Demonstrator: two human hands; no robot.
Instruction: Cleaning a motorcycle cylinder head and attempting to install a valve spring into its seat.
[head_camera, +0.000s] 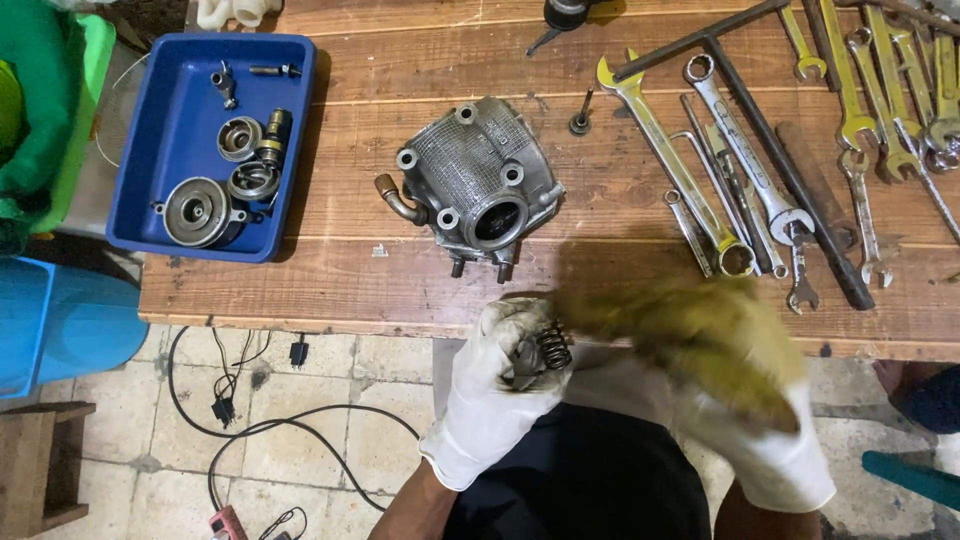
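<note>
Both my hands wear white gloves and sit just below the front edge of the wooden workbench (400, 290). My left hand (495, 385) is closed around a small metal part with a dark coil spring (553, 347) sticking out at the top. My right hand (745, 420) grips a yellowish rag (690, 335), blurred with motion, pressed against the spring. On the bench just beyond the hands lies a grey metal engine cylinder head (478, 180) with a bent brass-coloured pipe on its left side.
A blue tray (175, 130) of round metal parts sits at the bench's left end. Several wrenches (700, 170) and a long T-handle (770, 150) lie at the right. A loose valve (581, 115) rests behind the head. Cables trail over the tiled floor (260, 420); a blue bin (60, 320) stands left.
</note>
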